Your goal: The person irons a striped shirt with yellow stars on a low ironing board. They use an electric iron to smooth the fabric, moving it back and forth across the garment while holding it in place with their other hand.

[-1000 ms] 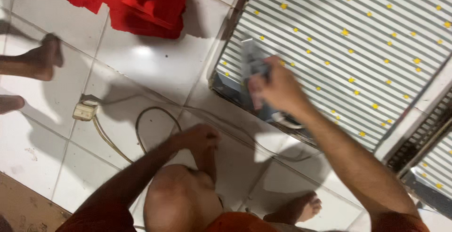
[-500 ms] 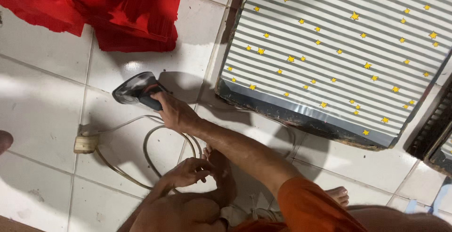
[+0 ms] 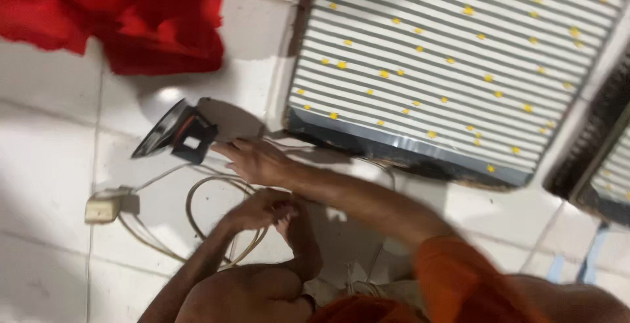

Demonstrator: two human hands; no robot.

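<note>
A dark clothes iron [image 3: 172,133] stands on its heel on the white tiled floor, just below a red cloth [image 3: 131,15]. My right hand [image 3: 252,161] lies right beside its handle, fingers stretched out and apart, not gripping it. My left hand [image 3: 262,210] rests with curled fingers against my bent leg [image 3: 243,293], nothing visible in it. The iron's pale cord [image 3: 197,221] loops on the tiles below both hands and runs to a cream plug block [image 3: 105,206] on the left.
A padded board with grey-and-white stripes and yellow dots [image 3: 459,67] lies on the floor at upper right. A second striped piece [image 3: 613,172] shows at the right edge. My orange sleeve [image 3: 459,277] fills the lower right.
My right hand carried the iron from the striped board leftward to the floor, stood it up and let go. The camera view swung left and closer.
</note>
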